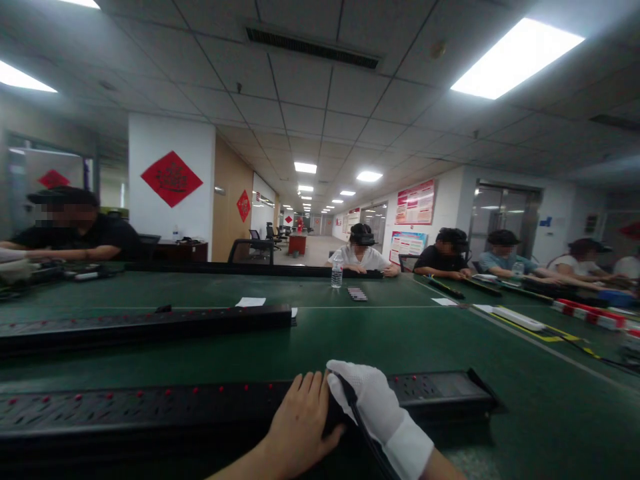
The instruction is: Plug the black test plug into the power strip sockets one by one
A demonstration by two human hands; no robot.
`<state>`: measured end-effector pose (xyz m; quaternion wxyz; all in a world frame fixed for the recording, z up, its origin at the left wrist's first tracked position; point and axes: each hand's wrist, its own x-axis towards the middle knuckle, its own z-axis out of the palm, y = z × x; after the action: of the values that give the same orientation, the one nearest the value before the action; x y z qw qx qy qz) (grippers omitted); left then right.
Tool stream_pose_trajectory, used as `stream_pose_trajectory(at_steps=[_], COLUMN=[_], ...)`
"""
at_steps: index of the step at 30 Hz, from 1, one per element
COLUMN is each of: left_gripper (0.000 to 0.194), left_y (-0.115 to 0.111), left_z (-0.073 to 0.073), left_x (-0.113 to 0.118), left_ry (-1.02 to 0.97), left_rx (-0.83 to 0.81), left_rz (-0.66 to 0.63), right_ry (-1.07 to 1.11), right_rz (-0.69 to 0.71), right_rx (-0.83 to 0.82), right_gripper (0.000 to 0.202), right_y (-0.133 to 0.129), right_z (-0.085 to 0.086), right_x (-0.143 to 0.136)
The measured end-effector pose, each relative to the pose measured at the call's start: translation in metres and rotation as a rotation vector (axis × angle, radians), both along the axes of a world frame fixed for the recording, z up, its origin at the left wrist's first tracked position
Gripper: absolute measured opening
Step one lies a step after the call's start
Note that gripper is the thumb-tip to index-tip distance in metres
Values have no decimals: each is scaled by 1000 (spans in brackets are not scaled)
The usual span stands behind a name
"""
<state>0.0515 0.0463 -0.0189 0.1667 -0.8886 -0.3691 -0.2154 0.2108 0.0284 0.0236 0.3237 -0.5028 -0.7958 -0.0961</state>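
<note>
Power strip (200, 407) lies across the near worktop (540, 433); left hand (300, 420) clamps it, fingers together, best kept steady while right glove's (373, 407) fingers close around black cord (367, 433).

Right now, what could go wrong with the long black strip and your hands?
The bare left hand presses on the strip close beside the gloved right hand, so its fingers might get bumped or poked. The black cord trails from the right hand and might snag.
</note>
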Motion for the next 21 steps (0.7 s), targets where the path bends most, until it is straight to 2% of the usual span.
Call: stream_pose_trajectory(at_steps=[2,6,15,21], left_gripper=[59,54,50,46], left_y=[-3,-6,-3,-4], left_z=[3,8,3,7], left_x=[0,-2,-2,-5], left_ry=[-7,-18,-19,-6], left_rx=[-21,-19,80,112], left_rz=[16,-37,-99,-142], right_ry=[-3,-21,-72,-98], right_rz=[8,17,4,-27], right_rx=[-9,-14,-5,-15], right_gripper=[30,30,29,27], right_y=[-1,-2,-3,-9], right_z=[1,0,-1,4], right_x=[0,0,5,4])
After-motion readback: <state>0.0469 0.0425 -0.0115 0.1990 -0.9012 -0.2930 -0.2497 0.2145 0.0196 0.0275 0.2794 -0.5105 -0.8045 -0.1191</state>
